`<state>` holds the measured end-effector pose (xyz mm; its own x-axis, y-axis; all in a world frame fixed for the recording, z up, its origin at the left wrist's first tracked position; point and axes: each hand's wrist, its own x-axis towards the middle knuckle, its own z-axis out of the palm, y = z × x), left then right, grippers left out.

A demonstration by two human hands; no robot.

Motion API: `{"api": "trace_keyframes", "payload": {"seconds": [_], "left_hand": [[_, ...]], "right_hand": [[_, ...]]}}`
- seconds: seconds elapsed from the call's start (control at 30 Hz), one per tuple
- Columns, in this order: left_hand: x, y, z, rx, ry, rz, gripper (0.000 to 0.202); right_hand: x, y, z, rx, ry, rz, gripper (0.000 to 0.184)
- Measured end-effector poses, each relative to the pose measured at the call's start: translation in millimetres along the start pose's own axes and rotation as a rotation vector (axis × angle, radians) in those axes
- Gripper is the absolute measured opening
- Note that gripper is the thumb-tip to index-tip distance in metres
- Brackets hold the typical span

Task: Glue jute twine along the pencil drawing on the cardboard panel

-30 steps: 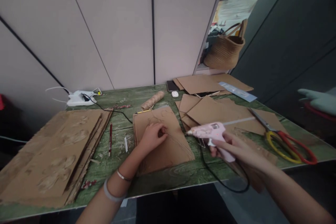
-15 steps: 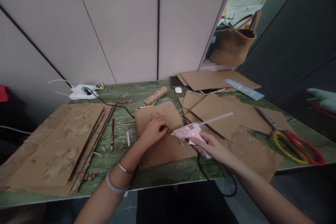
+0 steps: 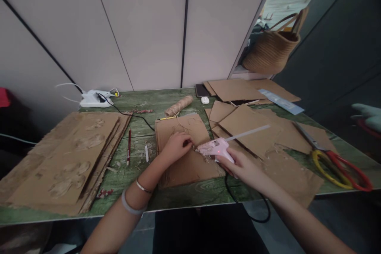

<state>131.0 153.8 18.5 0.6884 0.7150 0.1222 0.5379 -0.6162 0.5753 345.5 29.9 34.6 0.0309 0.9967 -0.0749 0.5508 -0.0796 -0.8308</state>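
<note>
My right hand (image 3: 238, 164) is wrapped round the handle of a pale pink hot glue gun (image 3: 219, 149), and a long clear glue stick (image 3: 248, 131) juts from its back. The gun's nozzle points left, close to the fingers of my left hand (image 3: 177, 147). Those fingers are pinched together over a stack of cardboard pieces (image 3: 199, 172), near loose strands of twine (image 3: 182, 126). What the pinch holds is too small to make out. A roll of twine (image 3: 179, 106) lies just behind the stack, with a yellow pencil-like stick (image 3: 167, 118) at the stack's back edge.
Layered cardboard with raised shapes (image 3: 64, 154) covers the left side. A dark red pencil (image 3: 129, 147) lies between. Cardboard sheets (image 3: 253, 127) and large scissors (image 3: 333, 162) are on the right. A black cord runs from the white power strip (image 3: 97, 98); a phone (image 3: 201, 90) lies at the back.
The camera view has shifted slightly, so the scene sits a little further right. My hands and the glue gun keep nearly the same positions over the cardboard.
</note>
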Motion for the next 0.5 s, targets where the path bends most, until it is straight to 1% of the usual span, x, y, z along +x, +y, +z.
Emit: {"api": "trace_keyframes", "payload": {"seconds": [0.1, 0.2, 0.3, 0.37, 0.43, 0.5], "left_hand": [[0, 1, -0.5, 0.008, -0.003, 0.001, 0.015], [-1, 1, -1.1, 0.016, -0.004, -0.003, 0.014], [-1, 2, -1.4, 0.020, -0.008, -0.003, 0.014], [-2, 2, -1.6, 0.021, -0.010, -0.004, 0.014], [-2, 2, -1.7, 0.022, -0.011, -0.004, 0.013], [-2, 3, -1.9, 0.023, -0.010, -0.004, 0.014]], "right_hand": [[-4, -5, -1, -0.196, 0.072, -0.080, 0.046], [-9, -12, -2, -0.305, 0.078, -0.114, 0.038], [-14, -16, -4, -0.384, 0.049, -0.121, 0.034], [-17, -17, -6, -0.421, 0.026, -0.108, 0.035], [-19, -17, -9, -0.412, -0.014, -0.092, 0.037], [-19, -15, -12, -0.341, -0.075, -0.083, 0.039]]}}
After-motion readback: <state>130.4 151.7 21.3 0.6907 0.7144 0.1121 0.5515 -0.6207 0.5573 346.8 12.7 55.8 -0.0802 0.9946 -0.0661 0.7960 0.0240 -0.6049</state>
